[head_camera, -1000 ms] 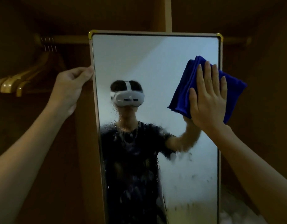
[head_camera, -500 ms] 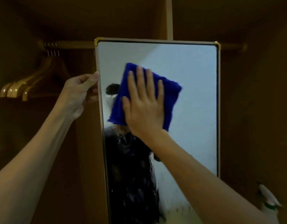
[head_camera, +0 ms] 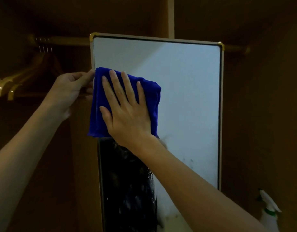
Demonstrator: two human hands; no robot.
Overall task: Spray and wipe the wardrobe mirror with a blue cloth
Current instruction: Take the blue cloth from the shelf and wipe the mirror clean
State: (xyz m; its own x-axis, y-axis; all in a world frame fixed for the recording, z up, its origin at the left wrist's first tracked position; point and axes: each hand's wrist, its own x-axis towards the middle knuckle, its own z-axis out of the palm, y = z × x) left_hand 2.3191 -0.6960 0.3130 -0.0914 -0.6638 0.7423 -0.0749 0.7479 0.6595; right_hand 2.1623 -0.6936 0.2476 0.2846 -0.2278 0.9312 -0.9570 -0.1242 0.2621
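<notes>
1. A soft blue cloth (head_camera: pixel 126 91), folded roughly square, is pressed flat to the mirror (head_camera: pixel 186 97) at its left edge by the right hand (head_camera: pixel 127 113), fingers straight and spread.
2. The mirror's thin metal frame is gripped by the left hand (head_camera: pixel 69 91), fingers curled.
3. Droplets are seen on the lower glass.

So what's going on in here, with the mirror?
A person is cleaning the wardrobe mirror. The right hand presses a blue cloth flat against the glass near its left edge, while the left hand holds the frame. The lower glass looks wet and unwiped. A spray bottle stands at lower right.
</notes>
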